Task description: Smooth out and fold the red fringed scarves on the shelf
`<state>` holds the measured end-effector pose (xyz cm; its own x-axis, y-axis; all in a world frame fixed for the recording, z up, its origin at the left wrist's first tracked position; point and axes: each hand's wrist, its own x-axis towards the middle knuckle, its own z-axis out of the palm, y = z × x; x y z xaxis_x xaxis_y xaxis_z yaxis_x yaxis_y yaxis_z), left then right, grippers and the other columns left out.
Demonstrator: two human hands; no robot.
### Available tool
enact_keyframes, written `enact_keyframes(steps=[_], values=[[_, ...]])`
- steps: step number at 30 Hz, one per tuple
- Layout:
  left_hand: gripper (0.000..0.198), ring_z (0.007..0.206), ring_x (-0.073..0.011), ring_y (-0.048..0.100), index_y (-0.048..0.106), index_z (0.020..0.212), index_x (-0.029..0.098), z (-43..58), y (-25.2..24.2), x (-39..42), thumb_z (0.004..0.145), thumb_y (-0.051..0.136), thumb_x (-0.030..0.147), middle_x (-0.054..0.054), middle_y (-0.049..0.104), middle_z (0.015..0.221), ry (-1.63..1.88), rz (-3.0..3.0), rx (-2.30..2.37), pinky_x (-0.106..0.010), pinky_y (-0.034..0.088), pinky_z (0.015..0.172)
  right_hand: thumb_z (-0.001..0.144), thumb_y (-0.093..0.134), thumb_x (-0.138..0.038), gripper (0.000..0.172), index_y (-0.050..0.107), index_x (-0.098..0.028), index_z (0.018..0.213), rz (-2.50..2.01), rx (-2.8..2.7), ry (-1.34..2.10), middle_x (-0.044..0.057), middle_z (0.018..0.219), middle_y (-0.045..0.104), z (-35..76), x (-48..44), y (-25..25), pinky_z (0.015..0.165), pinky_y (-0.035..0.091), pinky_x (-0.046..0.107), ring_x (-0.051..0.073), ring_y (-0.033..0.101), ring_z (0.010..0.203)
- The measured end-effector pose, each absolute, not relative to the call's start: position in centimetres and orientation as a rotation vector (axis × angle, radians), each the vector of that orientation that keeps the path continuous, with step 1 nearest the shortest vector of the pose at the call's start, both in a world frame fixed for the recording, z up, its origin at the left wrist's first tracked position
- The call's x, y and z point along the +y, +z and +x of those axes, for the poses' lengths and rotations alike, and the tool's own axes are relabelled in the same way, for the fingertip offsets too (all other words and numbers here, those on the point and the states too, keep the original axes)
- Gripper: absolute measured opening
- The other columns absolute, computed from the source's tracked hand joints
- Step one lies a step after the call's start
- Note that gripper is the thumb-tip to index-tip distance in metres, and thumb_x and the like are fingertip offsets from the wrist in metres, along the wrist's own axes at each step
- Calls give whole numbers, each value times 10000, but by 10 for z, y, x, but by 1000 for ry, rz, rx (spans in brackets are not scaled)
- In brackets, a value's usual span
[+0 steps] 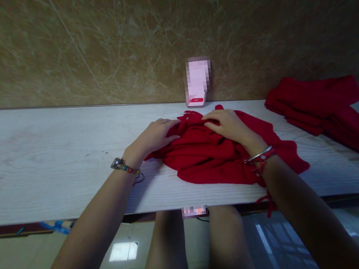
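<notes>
Crumpled red cloth of thin, matte-looking fabric (202, 166) is spread between the far and near edges of the long white wood-grained table (56, 165), and both hands are laid on its far half. By the bare left hand (158, 134), the cloth's left end is touched, with thumb and fingers parted over the bunched fabric; whether any of it is pinched cannot be told. By the bare right hand (227, 124), a raised fold is covered, fingers bent and thumb apart; a firm grip cannot be confirmed there either.

For good handling, the fabric should probably be worked with light fingertips, both hands being moved evenly so that no layer is dragged askew. Creases are best eased outward from the middle, and the loose right side is best kept from being caught by the silver bangle (259, 155) at the right wrist.

Around the hands, the cloth is seen to be ridged and rumpled; toward the right it is flatter, with a wavy outline. Below the right wrist, a narrow red strip (267, 204) is hung over the near edge; its origin cannot be made out. At the far edge, a pink phone-like slab (197, 78) is propped against the brown marbled wall (107, 43). Farther right, a folded pile of red fabric (318, 97) is laid along that edge.
</notes>
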<state>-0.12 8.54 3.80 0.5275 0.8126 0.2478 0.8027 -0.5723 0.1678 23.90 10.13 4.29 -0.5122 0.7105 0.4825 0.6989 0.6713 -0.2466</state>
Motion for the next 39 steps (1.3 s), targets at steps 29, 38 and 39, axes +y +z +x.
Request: enact_keyframes(steps=[29, 38, 39], values=[[278, 942, -175, 606, 631, 1048, 159, 14, 41, 76, 795, 515, 162, -71, 672, 1031, 496, 2732, 1072, -297, 466, 858, 723, 639, -206, 226, 710, -197, 937, -1042, -2369, 157, 46, 948, 725, 243, 92, 55, 778, 486, 334, 199, 644, 845], [225, 887, -205, 588, 635, 923, 154, -8, 58, 79, 843, 428, 117, -86, 638, 928, 1227, 2416, 1897, -333, 472, 809, 744, 467, -93, 194, 627, -202, 744, -1122, -1702, -90, 22, 766, 658, 254, 104, 57, 702, 474, 318, 168, 599, 716], [230, 903, -206, 582, 632, 935, 155, -12, 62, 79, 842, 428, 105, -90, 629, 945, 1330, 2301, 2022, -331, 467, 818, 744, 448, -86, 207, 617, -206, 746, -1124, -1622, -120, 20, 763, 644, 258, 106, 57, 707, 471, 321, 168, 592, 720]])
